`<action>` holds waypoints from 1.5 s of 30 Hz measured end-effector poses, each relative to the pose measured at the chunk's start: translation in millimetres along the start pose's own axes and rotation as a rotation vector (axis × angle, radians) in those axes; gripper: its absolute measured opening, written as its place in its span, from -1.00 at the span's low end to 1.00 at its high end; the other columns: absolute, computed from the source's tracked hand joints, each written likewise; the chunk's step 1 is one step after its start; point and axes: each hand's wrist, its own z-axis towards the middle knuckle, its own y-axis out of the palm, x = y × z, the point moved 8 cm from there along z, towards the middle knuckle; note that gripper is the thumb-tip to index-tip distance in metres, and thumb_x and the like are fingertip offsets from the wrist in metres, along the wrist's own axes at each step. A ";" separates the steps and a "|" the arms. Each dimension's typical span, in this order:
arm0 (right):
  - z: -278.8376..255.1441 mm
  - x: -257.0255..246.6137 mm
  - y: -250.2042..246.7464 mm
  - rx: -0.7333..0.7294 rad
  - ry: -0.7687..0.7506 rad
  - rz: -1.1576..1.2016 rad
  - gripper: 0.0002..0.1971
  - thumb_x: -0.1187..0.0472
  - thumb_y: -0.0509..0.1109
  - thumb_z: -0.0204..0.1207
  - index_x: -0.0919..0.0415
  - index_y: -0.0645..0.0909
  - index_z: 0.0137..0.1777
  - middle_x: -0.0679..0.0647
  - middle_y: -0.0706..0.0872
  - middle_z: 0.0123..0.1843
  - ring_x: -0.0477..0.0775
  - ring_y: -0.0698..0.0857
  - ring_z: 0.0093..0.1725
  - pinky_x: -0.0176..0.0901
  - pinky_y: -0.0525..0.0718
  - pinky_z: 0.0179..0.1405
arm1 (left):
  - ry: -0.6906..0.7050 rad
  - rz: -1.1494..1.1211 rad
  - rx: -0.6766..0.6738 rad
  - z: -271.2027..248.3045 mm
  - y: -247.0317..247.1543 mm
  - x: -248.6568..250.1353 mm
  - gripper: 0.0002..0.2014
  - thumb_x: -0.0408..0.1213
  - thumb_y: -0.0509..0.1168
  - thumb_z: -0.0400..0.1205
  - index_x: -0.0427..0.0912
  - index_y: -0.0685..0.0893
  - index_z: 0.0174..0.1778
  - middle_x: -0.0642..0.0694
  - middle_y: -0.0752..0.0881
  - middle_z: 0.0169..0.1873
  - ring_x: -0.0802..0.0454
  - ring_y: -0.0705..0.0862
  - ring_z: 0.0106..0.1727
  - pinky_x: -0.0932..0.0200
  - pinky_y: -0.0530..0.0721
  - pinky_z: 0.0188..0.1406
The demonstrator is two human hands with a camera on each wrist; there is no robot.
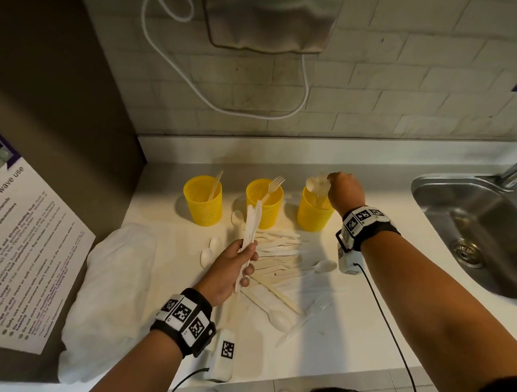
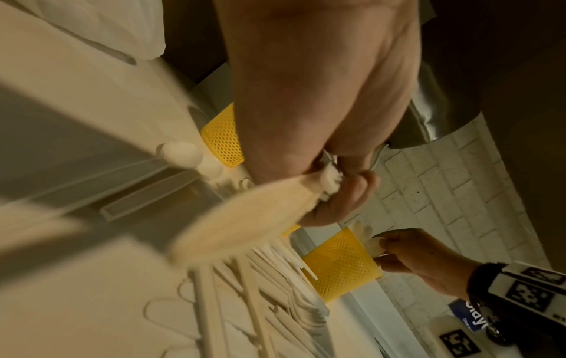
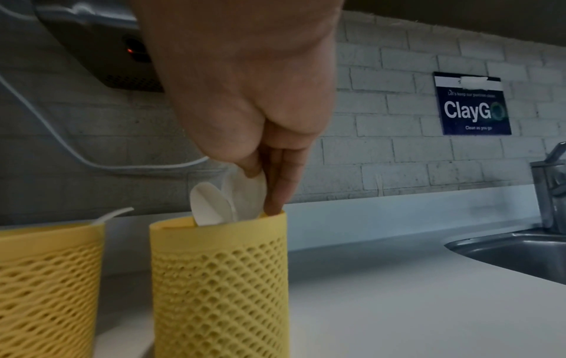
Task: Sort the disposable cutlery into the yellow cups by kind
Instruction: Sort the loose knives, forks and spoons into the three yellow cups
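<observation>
Head view: three yellow mesh cups stand in a row at frame centre on the white bench [image 1: 364,333]. We see one knife in the left cup [image 1: 203,200] and one fork in the middle cup [image 1: 264,203]. At the right cup [image 1: 315,211], our right hand [image 1: 345,192] sits over the rim, its fingers [image 3: 280,184] pinching white spoons [image 3: 226,201] whose bowls stand above the rim, handles down inside the cup.

Our left hand [image 1: 233,266] is below the middle cup in the frame, fingers curled round a bundle of knives [image 1: 251,228], blades pointing up toward that cup and partly covering its front.

The loose cutlery pile [image 1: 278,256] lies on the bench just below the cups, between the two forearms; single white spoons lie at its left and lower edges.

Surroundings: folded white cloth [image 1: 113,293] at lower left, a printed notice [image 1: 21,244] at far left, steel sink [image 1: 481,229] at right, white cable [image 1: 255,106] looping on the tiled wall above.
</observation>
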 end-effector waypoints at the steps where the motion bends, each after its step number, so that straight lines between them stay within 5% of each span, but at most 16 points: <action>1: -0.6 0.6 -0.5 -0.007 0.010 -0.013 -0.63 0.49 0.16 0.58 0.37 0.55 0.36 0.37 0.71 0.16 0.37 0.72 0.08 0.09 0.67 0.00 | -0.001 0.007 0.008 0.7 -0.3 0.3 -0.78 -0.15 0.14 0.75 -0.12 0.57 0.23 -0.01 0.51 -0.22 0.18 0.37 -0.45 0.33 0.27 -0.57; 4: -4.1 -5.9 -10.2 0.052 -0.007 -0.029 -0.64 0.44 0.17 0.60 0.37 0.44 0.39 0.39 0.60 0.23 0.42 0.69 0.02 0.09 0.62 -0.14 | -0.055 -0.056 0.044 3.9 -1.3 -2.7 -0.73 -0.11 0.07 0.77 -0.12 0.59 0.21 -0.01 0.52 -0.30 0.17 0.34 -0.49 0.32 0.23 -0.62; 8: -26.5 -53.5 -30.8 0.185 -0.160 0.079 -0.77 0.25 0.20 0.66 0.29 0.65 0.16 0.28 0.69 0.07 0.35 0.71 -0.06 -0.03 0.57 -0.22 | -0.059 -0.102 0.031 7.3 2.3 -3.2 -0.71 -0.25 0.05 0.75 -0.17 0.61 0.25 -0.04 0.54 -0.29 0.11 0.43 -0.41 0.26 0.30 -0.54; 10: -46.2 -87.1 -20.9 0.037 -0.241 0.290 -0.75 0.10 0.25 0.68 0.22 0.70 0.08 0.18 0.76 -0.05 0.18 0.72 -0.18 -0.15 0.51 -0.26 | -0.022 -0.049 -0.005 6.3 7.4 -1.6 -0.75 -0.29 0.06 0.76 -0.17 0.60 0.24 -0.04 0.56 -0.23 0.10 0.48 -0.32 0.26 0.39 -0.49; 12: -65.9 -111.8 2.9 -0.273 -0.201 0.533 -0.66 -0.04 0.34 0.62 0.13 0.62 0.27 0.14 0.78 -0.05 0.04 0.70 -0.27 -0.14 0.60 -0.26 | 0.010 -0.005 -0.016 4.1 11.0 0.6 -0.81 -0.30 0.10 0.77 -0.17 0.59 0.19 -0.04 0.59 -0.18 0.09 0.54 -0.24 0.24 0.46 -0.41; 15: -85.9 -131.0 30.4 -0.552 -0.128 0.710 -0.63 0.06 0.46 0.54 0.10 0.48 0.27 0.10 0.74 -0.16 0.00 0.70 -0.40 -0.23 0.59 -0.50 | 0.052 0.010 -0.010 1.2 11.9 5.8 -0.84 -0.30 0.17 0.74 -0.15 0.59 0.19 -0.04 0.66 -0.13 0.07 0.59 -0.17 0.22 0.53 -0.38; 19: -83.7 -129.7 32.1 -0.454 -0.108 0.867 -0.83 0.21 0.43 0.57 0.26 0.55 0.07 0.12 0.74 -0.32 -0.02 0.68 -0.46 -0.23 0.53 -0.56 | 0.047 0.030 0.023 -0.7 5.5 8.2 -0.80 -0.22 0.15 0.75 -0.08 0.62 0.22 0.03 0.76 -0.07 0.09 0.65 -0.12 0.21 0.57 -0.29; 22: -79.9 -121.2 35.9 -0.402 -0.020 1.044 -0.77 0.26 0.46 0.54 0.23 0.55 0.15 0.09 0.73 -0.28 -0.06 0.68 -0.44 -0.25 0.53 -0.51 | 0.054 0.016 0.025 -0.6 3.1 8.0 -0.81 -0.25 0.15 0.75 -0.02 0.63 0.18 0.04 0.76 -0.08 0.10 0.62 -0.18 0.23 0.54 -0.34; 24: -80.8 -113.8 44.7 -0.402 0.091 1.161 -0.66 0.22 0.52 0.49 0.24 0.55 0.22 0.09 0.74 -0.25 -0.08 0.67 -0.44 -0.29 0.53 -0.50 | 0.081 0.002 0.027 0.4 2.9 11.5 -0.81 -0.30 0.16 0.74 -0.01 0.62 0.18 0.02 0.73 -0.09 0.11 0.56 -0.24 0.27 0.49 -0.41; 27: -89.1 -115.8 59.8 -0.491 0.149 1.244 -0.73 0.09 0.48 0.53 0.32 0.65 0.01 0.05 0.69 -0.32 -0.05 0.59 -0.40 -0.26 0.51 -0.37 | 0.107 -0.032 0.031 2.6 4.2 17.0 -0.80 -0.30 0.19 0.73 -0.05 0.63 0.22 0.02 0.76 -0.08 0.12 0.58 -0.22 0.28 0.48 -0.42; 33: -88.8 -121.3 61.3 -0.477 0.172 1.243 -0.62 0.06 0.18 0.72 0.40 0.62 0.14 0.36 0.76 0.01 0.16 0.72 -0.06 -0.01 0.70 0.00 | 0.039 0.010 0.057 5.3 3.9 10.2 -0.83 -0.19 0.19 0.73 -0.08 0.66 0.13 -0.02 0.79 -0.06 0.10 0.62 -0.21 0.28 0.48 -0.44; 37: -74.6 -107.7 48.0 -0.357 0.229 1.460 -0.63 0.14 0.07 0.78 0.46 0.46 0.32 0.27 0.78 -0.10 0.12 0.80 -0.17 -0.09 0.75 -0.15 | 0.014 0.083 0.014 8.8 7.2 3.4 -0.85 -0.22 0.19 0.73 -0.13 0.66 0.05 -0.01 0.74 -0.11 0.17 0.47 -0.39 0.30 0.35 -0.51; 41: -54.1 -84.2 20.7 -0.077 0.226 1.626 -0.78 0.15 0.05 0.78 0.27 0.44 0.03 0.17 0.58 -0.32 0.08 0.64 -0.35 -0.06 0.69 -0.27 | -0.007 0.130 -0.024 9.2 8.5 0.2 -0.87 -0.23 0.22 0.72 -0.10 0.66 0.08 0.01 0.75 -0.14 0.19 0.43 -0.45 0.31 0.32 -0.53; 45: -42.7 -73.2 6.4 -0.013 0.247 1.715 -0.78 0.15 0.01 0.79 0.19 0.38 -0.06 0.09 0.43 -0.37 -0.02 0.46 -0.44 -0.13 0.52 -0.40 | -0.036 0.119 -0.038 8.7 13.2 -1.7 -0.85 -0.24 0.22 0.72 -0.12 0.67 0.11 -0.02 0.73 -0.17 0.17 0.44 -0.44 0.31 0.33 -0.54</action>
